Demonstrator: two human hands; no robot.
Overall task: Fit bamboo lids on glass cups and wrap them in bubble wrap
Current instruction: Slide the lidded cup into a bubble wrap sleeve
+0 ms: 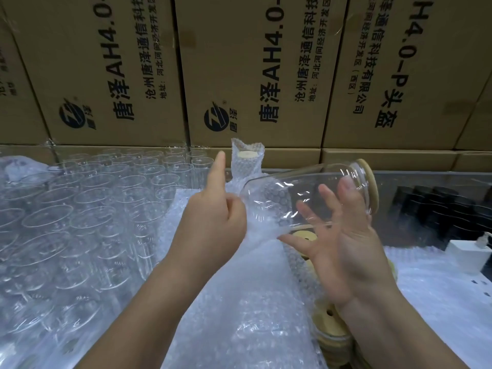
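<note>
A clear glass cup [287,201] lies tilted on its side in the air, its bamboo lid [371,182] fitted on the right end. My right hand [343,249] cradles the cup from below and the near side, fingers spread and lightly curved around the glass. My left hand [215,217] pinches the edge of a bubble wrap bag [247,302] at the cup's base, index finger pointing up. The bag hangs down between my forearms. Behind stands a cup wrapped in bubble wrap [246,162], lid showing at its top.
Several open glass cups [87,214] fill the left side under plastic film. Loose bamboo lids [330,331] are stacked under my right wrist. Black items [439,206] and a white box [468,254] sit right. Cardboard cartons [239,70] wall the back.
</note>
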